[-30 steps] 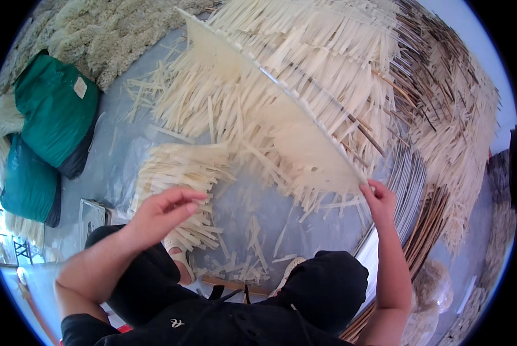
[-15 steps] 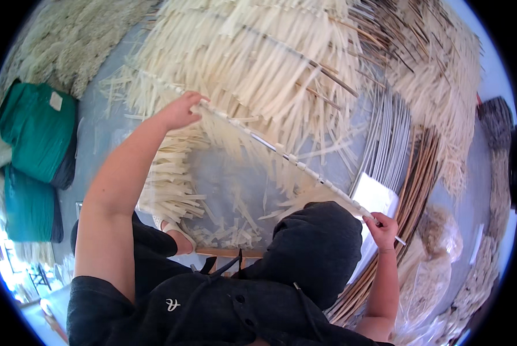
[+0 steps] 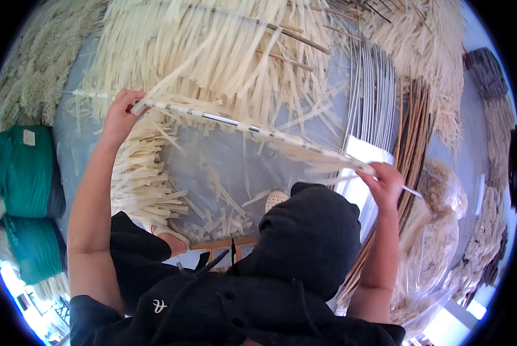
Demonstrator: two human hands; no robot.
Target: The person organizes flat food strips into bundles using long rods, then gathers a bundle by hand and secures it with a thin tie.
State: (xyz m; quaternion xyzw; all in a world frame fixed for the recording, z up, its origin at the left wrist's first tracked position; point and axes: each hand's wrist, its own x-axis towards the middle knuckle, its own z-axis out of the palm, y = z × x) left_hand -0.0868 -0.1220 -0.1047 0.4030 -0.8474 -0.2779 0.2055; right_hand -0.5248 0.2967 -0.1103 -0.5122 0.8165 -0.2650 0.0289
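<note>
One rod, gripped, extends beyond left fingers and right fingers.

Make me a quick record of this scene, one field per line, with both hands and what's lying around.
Left hand: holding a thin rod toward its left end
Right hand: gripping it near the right end, tip projecting past
Rod state: slanting down rightward, shiny stretch mid-length
Ahead: heaped pale strips
Left side: green bags
Right side: grey rods, brown sticks
</note>
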